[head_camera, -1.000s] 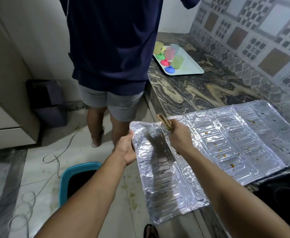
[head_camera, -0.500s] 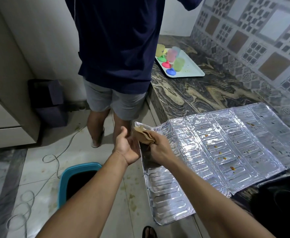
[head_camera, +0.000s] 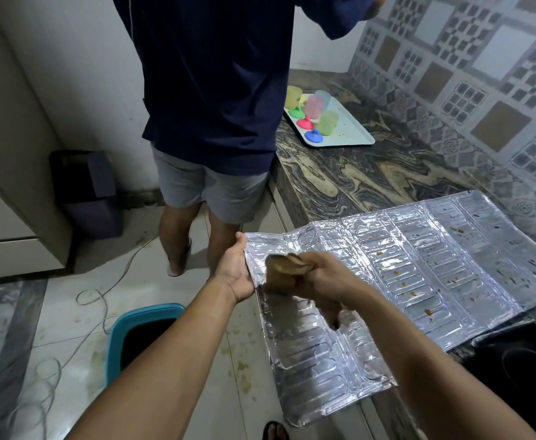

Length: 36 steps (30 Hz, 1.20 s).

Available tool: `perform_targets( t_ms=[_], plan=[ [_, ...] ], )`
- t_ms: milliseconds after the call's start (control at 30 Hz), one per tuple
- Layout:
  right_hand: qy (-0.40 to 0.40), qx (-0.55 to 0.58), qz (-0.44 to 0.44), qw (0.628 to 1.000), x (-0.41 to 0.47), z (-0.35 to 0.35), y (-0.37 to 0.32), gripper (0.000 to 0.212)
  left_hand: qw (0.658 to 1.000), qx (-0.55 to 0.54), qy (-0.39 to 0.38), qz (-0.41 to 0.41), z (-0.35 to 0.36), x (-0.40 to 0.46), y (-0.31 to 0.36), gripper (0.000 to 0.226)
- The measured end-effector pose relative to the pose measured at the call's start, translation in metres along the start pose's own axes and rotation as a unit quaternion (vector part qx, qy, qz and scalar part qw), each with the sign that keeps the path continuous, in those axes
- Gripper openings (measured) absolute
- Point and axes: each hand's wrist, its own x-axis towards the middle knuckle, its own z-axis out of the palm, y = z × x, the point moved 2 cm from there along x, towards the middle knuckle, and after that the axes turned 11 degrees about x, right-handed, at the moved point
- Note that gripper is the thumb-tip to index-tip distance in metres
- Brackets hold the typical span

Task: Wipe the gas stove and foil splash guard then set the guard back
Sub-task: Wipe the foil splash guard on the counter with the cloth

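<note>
The foil splash guard (head_camera: pixel 403 274) lies unfolded across the counter edge, its left panel hanging out over the floor. Brown food specks dot its middle and right panels. My left hand (head_camera: pixel 236 269) grips the guard's left edge, thumb on top. My right hand (head_camera: pixel 320 274) holds a crumpled brown cloth (head_camera: pixel 281 273) pressed on the left panel, close to my left hand. The black gas stove (head_camera: pixel 526 366) shows at the lower right, partly under the guard.
Another person in a dark shirt and grey shorts (head_camera: pixel 215 122) stands close ahead at the counter. A tray (head_camera: pixel 349 131) with coloured cups sits on the marble counter (head_camera: pixel 371 176). A teal bin (head_camera: pixel 142 335) and a loose cable (head_camera: pixel 95 296) are on the floor; a dark bin (head_camera: pixel 85 192) stands by the wall.
My right hand with the cloth swept left toward my left hand, then came back down a little onto the left panel. The guard's left panel has tilted and shifted slightly.
</note>
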Motion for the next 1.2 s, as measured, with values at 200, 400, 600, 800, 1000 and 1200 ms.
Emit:
perform_targets(
  t_ms=[200, 400, 600, 800, 1000, 1200],
  plan=[
    [0.226, 0.161, 0.04, 0.96, 0.047, -0.01, -0.004, 0.013, 1.0, -0.008, 0.007, 0.003, -0.003, -0.002, 0.002, 0.067],
    [0.158, 0.124, -0.003, 0.98, 0.055, 0.05, -0.019, 0.021, 0.999, 0.007, 0.044, 0.011, -0.005, 0.002, 0.004, 0.055],
    [0.151, 0.277, 0.025, 0.949, 0.018, 0.025, -0.018, 0.028, 1.0, -0.004, 0.012, -0.002, -0.01, 0.0, 0.002, 0.076],
    [0.297, 0.276, 0.023, 0.914, -0.017, -0.065, -0.005, 0.034, 0.944, 0.269, 0.19, -0.029, -0.026, 0.007, 0.006, 0.002],
    [0.325, -0.059, -0.033, 0.943, -0.022, -0.085, 0.02, 0.026, 0.904, 0.373, 0.205, -0.04, -0.021, 0.001, 0.005, 0.017],
    [0.05, -0.399, -0.1, 0.91, -0.029, -0.032, 0.066, 0.044, 0.882, 0.402, 0.245, -0.005, -0.028, 0.001, 0.004, 0.024]
  ],
)
